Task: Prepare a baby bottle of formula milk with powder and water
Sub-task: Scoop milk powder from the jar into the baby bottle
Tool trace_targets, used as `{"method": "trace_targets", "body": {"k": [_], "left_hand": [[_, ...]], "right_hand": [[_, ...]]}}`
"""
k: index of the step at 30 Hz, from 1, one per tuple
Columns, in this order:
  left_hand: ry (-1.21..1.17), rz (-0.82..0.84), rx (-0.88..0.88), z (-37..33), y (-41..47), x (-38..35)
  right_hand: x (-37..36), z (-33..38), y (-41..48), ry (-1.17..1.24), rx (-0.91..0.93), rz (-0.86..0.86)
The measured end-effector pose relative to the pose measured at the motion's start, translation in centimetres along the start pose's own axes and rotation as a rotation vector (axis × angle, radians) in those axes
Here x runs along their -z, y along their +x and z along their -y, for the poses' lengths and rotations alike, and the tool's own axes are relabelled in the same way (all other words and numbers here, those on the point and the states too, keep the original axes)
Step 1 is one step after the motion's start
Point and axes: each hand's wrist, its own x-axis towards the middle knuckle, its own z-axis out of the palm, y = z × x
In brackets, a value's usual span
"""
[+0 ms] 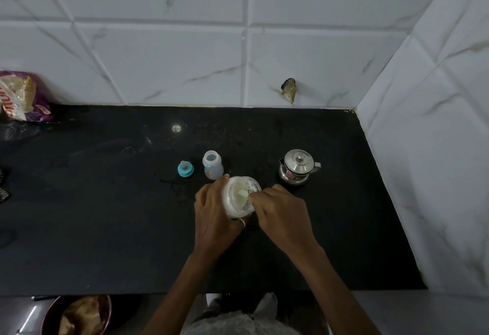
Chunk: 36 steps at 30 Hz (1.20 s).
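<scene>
A clear plastic jar of white powder (238, 199) stands open at the middle of the black counter (105, 202). My left hand (211, 213) grips its side. My right hand (280, 215) pinches the handle of a pale scoop (243, 194) that dips into the jar's mouth. Just behind the jar stands the open, clear baby bottle (212, 165), upright and without its top. Its blue collar with the teat (185, 168) lies on the counter to the bottle's left.
A small lidded steel pot (298, 166) with a spout stands to the right of the jar. A purple food packet (21, 96) leans at the far left by the tiled wall. Below the counter's front edge sits a brown bowl (76, 316). The wall corner closes the right side.
</scene>
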Motion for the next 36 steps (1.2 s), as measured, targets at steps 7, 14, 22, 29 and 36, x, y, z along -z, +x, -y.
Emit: {"method": "trace_targets", "body": {"k": [7, 14, 22, 29, 36], "left_hand": [[-0.016, 0.039, 0.0, -0.1, 0.0, 0.0], [-0.024, 0.062, -0.004, 0.0, -0.1, 0.2], [-0.001, 0.049, -0.031, 0.3, 0.0, 0.3], [0.016, 0.088, -0.02, 0.7, 0.0, 0.1], [-0.019, 0.114, 0.04, 1.0, 0.3, 0.1]], "right_hand": [[-0.1, 0.0, 0.2, 0.123, -0.142, 0.121], [0.2, 0.2, 0.5, 0.263, -0.239, 0.182], [0.4, 0.1, 0.4, 0.469, -0.425, 0.154], [1.4, -0.3, 0.7, 0.647, -0.567, 0.041], [2.4, -1.7, 1.1, 0.831, -0.74, -0.023]]}}
